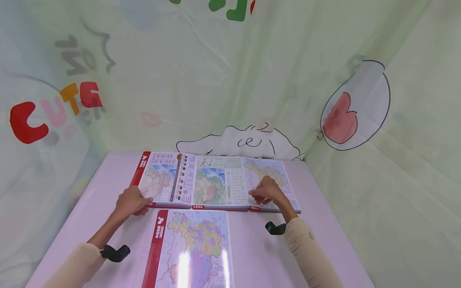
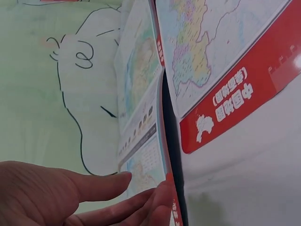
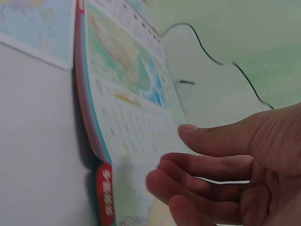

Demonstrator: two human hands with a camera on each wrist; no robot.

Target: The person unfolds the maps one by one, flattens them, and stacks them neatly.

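Observation:
A thick folding map (image 1: 210,182), spread in three side-by-side panels, lies across the back of the table. At its front left corner is my left hand (image 1: 132,200). The thumb (image 2: 106,186) extends over the left panel, and the fingertips (image 2: 163,195) touch the front edge by a red tab. My right hand (image 1: 267,189) hovers over the right panel (image 1: 284,176), its fingers loosely bent with nothing between them. In the right wrist view, the thumb (image 3: 211,140) stands apart from the fingers. A glossy map sheet (image 1: 196,240) with a red left strip lies in front.
The pink tabletop (image 1: 284,264) extends on both sides of the maps. Printed pale curtains (image 1: 216,80) enclose the back and sides close to the table. A black device (image 1: 116,253) sits at the left wrist, and another (image 1: 275,228) at the right wrist.

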